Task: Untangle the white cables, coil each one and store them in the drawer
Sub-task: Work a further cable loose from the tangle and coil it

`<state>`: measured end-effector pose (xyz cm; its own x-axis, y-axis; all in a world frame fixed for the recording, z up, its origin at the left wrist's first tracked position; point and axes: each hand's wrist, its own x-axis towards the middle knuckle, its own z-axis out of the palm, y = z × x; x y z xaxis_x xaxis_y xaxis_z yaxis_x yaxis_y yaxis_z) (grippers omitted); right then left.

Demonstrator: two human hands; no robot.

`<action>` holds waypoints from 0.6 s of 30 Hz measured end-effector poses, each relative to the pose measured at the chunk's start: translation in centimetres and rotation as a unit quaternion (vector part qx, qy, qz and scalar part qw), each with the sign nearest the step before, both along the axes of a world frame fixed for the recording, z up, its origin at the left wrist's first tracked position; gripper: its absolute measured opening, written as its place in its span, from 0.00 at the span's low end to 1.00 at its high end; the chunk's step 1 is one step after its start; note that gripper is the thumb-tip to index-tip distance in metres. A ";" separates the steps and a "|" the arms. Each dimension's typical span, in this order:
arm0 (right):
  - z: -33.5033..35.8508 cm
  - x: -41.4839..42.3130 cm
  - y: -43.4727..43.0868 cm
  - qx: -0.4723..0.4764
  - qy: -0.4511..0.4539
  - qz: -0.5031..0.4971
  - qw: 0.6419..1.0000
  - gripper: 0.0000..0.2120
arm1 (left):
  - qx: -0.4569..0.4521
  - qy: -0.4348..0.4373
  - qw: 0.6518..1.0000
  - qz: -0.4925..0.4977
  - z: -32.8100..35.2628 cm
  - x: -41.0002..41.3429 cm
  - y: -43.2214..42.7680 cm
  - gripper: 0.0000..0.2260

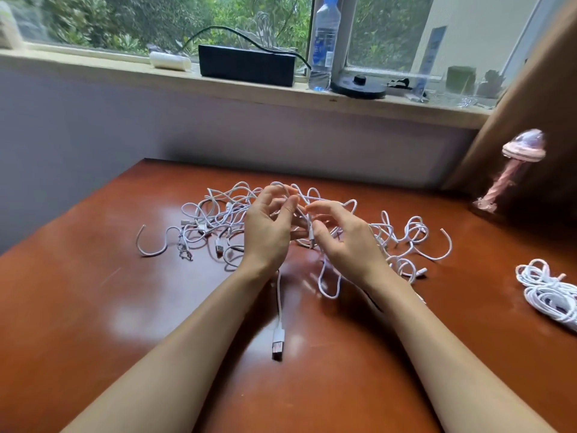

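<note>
Grip, left: the left hand (268,229) is raised over the tangle, fingers curled, thumb and fingertips pinching strands near the top of the heap.
Grip, right: the right hand (346,242) hovers just beside it, fingers bent; a strand runs down past its thumb, but I cannot tell whether it is actually grasped.
Cables: the white cables (218,214) lie in a loose tangle across the middle of the counter, spreading out to both sides of the hands.
Loose end: one strand trails toward the viewer between the forearms and ends in a USB plug (277,348) lying flat.
Coiled bundle: a coiled bundle (546,292) of white cable sits well apart at the right.
Surface: the counter (93,292) is glossy reddish-brown wood with pale window reflections.
Room: a grey-lilac wall (93,126) rises to a stone sill (249,92) under a window (125,20) showing green foliage.
On the sill: a black box (246,65), a water bottle (324,42), a white roll (170,60) and a round black base (357,85).
Right side: a pink mushroom-shaped lamp (512,170) stands against a brown panel (537,98).
Hidden: strands beneath both palms are covered.
Cut off: the bundle runs out of the right edge.
Unclear: a small metal piece (185,253) by the left strands and the far-right sill clutter are too blurred to name.
</note>
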<state>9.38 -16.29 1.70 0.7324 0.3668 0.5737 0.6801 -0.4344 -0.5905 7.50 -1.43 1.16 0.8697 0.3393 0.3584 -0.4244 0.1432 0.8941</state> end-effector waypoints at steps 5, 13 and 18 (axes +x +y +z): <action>0.1 -0.1 -0.3 0.024 0.028 0.015 0.999 0.09 | 0.019 -0.003 1.000 0.024 -0.1 -0.2 0.0 0.04; 0.3 -1.7 -0.8 0.062 0.066 0.022 0.996 0.07 | 0.002 -0.008 0.998 0.059 -0.4 -0.1 0.0 0.05; 0.4 -2.0 -1.1 0.063 0.077 0.035 0.994 0.08 | -0.008 -0.006 0.996 0.084 0.0 -0.4 0.7 0.06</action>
